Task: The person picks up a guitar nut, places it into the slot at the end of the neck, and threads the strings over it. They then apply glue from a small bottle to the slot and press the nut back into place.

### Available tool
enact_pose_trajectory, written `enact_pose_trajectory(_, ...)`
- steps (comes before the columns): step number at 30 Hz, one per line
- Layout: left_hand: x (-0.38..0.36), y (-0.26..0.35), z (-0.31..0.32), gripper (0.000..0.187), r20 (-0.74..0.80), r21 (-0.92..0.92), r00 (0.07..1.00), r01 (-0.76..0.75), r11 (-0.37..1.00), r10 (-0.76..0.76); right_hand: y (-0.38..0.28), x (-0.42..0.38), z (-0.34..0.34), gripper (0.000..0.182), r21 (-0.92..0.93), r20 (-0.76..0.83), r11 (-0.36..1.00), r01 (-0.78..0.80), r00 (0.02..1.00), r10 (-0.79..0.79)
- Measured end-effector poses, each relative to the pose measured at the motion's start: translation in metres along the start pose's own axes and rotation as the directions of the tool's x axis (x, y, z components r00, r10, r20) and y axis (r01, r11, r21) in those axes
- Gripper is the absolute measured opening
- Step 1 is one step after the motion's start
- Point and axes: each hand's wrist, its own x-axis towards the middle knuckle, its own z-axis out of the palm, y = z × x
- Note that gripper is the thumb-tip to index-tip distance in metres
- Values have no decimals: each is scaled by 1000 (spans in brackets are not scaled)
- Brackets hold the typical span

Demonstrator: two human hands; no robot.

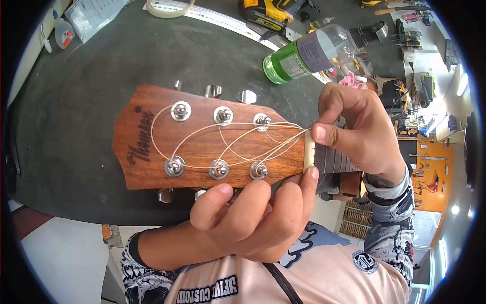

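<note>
A brown wooden guitar headstock (197, 139) lies across the middle, its six tuning posts in two rows and several thin coppery strings (286, 147) looped over it. These strings gather at one end of the pale nut (309, 152). Right there my right hand (357, 126) is closed, thumb and forefinger pinched on the strings above the neck (334, 161). My left hand (253, 218) rests along the headstock's near edge with its fingers curled. One of its fingertips touches the near end of the nut; whatever those curled fingers hold, if anything, is hidden.
On the dark bench (66, 126), a bottle with green liquid (304, 57) lies beyond the headstock. A long ruler (212, 20), a tape roll (169, 7) and a yellow-black power tool (271, 12) are at the back. A plastic bag (93, 17) is at far left.
</note>
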Motion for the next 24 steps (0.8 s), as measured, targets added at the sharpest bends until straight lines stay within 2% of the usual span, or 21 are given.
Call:
enact_pose_trajectory(6, 5, 4, 4, 17, -1, -37, 1000, 23, 999, -23, 3, -5, -3, 24, -53, -39, 998, 38, 998, -40)
enact_pose_trajectory(8, 13, 6, -1, 22, 79, -77, 994, 78, 994, -72, 5, -4, -4, 24, -18, -48, 999, 30, 998, -31)
enact_pose_trajectory(11, 31, 12, -6, 31, 186, -164, 971, 184, 969, -152, 11, -3, -11, 25, -79, -46, 997, 14, 999, -18)
enact_pose_trajectory(12, 36, 13, -7, 34, 211, -185, 961, 219, 958, -179, 16, 0, -13, 27, -32, -51, 999, 37, 998, -38)
enact_pose_trajectory(15, 60, 10, -11, 32, 337, -194, 931, 214, 957, -140, 8, -3, -19, 22, 24, -37, 991, -133, 990, 133)
enact_pose_trajectory(16, 65, 10, -12, 31, 355, -192, 927, 201, 961, -123, 20, -2, -19, 27, 51, -80, 999, -18, 997, 22)
enact_pose_trajectory(19, 73, 12, -12, 25, 410, -186, 907, 191, 964, -100, 33, -2, -17, 27, 70, -93, 995, 76, 993, -70)
enact_pose_trajectory(20, 75, 11, -11, 24, 421, -198, 902, 198, 960, -99, 25, -5, -19, 22, 30, -79, 1000, 8, 997, -5)
enact_pose_trajectory(23, 83, 2, -10, 24, 449, -208, 892, 164, 964, -54, 15, -8, -15, 28, 30, -123, 999, -26, 992, 29)
enact_pose_trajectory(24, 85, -2, -10, 25, 460, -228, 887, 161, 960, -40, 15, -6, -14, 29, -26, -147, 1000, -9, 989, 5)
